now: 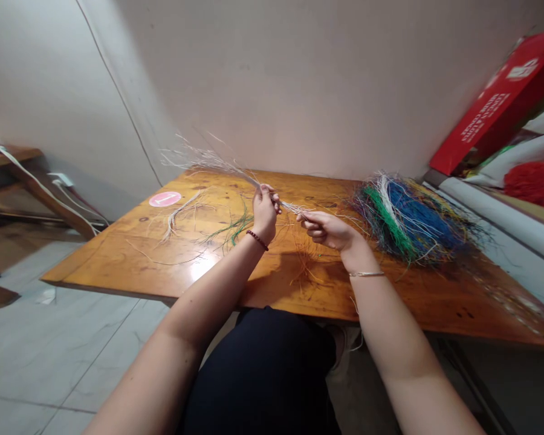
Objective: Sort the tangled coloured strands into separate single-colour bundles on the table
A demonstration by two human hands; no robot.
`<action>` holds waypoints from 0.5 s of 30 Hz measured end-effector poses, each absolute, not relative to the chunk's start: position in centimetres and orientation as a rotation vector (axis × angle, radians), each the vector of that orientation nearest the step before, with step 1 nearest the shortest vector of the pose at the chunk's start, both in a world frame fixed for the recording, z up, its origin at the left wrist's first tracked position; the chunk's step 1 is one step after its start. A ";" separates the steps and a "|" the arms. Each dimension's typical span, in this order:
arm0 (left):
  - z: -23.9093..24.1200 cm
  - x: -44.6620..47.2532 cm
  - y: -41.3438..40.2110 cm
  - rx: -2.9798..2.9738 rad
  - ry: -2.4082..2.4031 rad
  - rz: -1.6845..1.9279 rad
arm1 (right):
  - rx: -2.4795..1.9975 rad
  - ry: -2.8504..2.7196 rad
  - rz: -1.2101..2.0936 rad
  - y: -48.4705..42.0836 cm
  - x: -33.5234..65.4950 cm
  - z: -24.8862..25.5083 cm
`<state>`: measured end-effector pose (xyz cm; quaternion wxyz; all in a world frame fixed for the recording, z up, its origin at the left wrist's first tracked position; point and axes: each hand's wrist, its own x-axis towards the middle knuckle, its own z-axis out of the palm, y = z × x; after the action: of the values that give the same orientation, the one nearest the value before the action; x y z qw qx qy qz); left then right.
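My left hand is closed round a thin bundle of white strands that fans out up and to the left, above a wooden table. My right hand pinches the other end of the same bundle just right of the left hand. A large heap of blue, green, white and purple strands lies on the table to the right of my right hand. Loose white strands, green strands and orange strands lie scattered on the tabletop.
A pink round sticker sits at the table's far left. A red box leans at the upper right above rolled material and a red tuft. A wall stands close behind the table. White cables run at the left.
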<state>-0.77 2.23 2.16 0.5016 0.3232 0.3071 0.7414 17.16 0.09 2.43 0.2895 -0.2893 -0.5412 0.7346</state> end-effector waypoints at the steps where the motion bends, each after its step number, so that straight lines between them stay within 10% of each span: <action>1: 2.1 -0.9 2.4 0.761 0.747 1.812 | -0.782 -1.438 1.950 0.1 17.2 2.4; 15: 2.6 -2.5 3.0 0.532 0.830 1.985 | -0.743 -1.422 1.889 0.8 17.9 1.9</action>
<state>-2.45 3.02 2.59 0.4464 0.2150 0.3351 0.8014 17.92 0.84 1.86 0.3255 -0.2834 -0.5424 0.7208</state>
